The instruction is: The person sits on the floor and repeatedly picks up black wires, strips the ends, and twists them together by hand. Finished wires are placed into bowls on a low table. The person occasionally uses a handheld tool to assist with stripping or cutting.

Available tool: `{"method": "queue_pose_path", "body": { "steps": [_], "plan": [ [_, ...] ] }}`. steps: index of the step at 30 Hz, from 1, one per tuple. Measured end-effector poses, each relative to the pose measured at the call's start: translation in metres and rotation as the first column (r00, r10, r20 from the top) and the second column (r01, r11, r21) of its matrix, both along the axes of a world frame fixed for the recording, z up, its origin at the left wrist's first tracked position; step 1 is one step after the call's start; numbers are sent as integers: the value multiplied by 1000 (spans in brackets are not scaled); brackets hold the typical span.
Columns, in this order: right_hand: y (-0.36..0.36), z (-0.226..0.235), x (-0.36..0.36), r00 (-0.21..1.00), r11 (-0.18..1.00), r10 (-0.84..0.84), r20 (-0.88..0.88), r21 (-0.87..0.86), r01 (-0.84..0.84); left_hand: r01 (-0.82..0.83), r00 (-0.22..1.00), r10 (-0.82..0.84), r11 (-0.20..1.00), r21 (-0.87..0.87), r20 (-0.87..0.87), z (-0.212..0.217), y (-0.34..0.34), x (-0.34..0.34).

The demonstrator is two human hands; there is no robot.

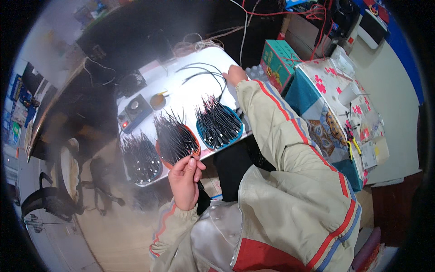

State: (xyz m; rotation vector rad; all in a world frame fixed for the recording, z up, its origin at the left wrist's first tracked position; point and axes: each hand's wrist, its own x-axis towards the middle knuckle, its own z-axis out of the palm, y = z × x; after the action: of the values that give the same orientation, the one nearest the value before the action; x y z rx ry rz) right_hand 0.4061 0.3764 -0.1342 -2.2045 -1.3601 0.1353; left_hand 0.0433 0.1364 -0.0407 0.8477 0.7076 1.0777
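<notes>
At the near edge of a white table, my left hand pinches a small black piece, too small to name. My right hand rests by the table's far right side, fingers closed where black cables curve up to them. Three containers of short black cables with metal ends line the near side: a blue one at right, an orange one in the middle, and a dark one at left. The middle container lies just beyond my left fingertips.
A grey box with a dial and red light stands at the table's left, beside a small round tin. Coiled cord lies at the back. On the right, a flowered cloth bears a white cup and yellow-handled pliers. A green carton stands behind.
</notes>
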Motion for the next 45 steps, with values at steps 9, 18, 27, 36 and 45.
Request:
{"method": "queue_pose_path", "body": {
  "steps": [9,18,27,36,45],
  "plan": [
    [-1,57,-20,994,938,55,-91,346,-21,11,997,-10,1000,-7,70,8,-8,-17],
    [-215,173,-147,780,636,621,-69,627,-451,-103,965,90,994,40,246,45,12,-6],
    [-364,70,-245,594,700,714,-371,392,-597,-297,939,288,955,20,187,85,-1,-44],
    [-336,98,-213,112,698,542,-833,372,-612,-176,984,175,963,205,22,79,-64,-59],
    [-304,165,-229,-10,711,627,-779,576,-403,-135,984,159,960,243,-79,68,-71,-51]
  ]
}}
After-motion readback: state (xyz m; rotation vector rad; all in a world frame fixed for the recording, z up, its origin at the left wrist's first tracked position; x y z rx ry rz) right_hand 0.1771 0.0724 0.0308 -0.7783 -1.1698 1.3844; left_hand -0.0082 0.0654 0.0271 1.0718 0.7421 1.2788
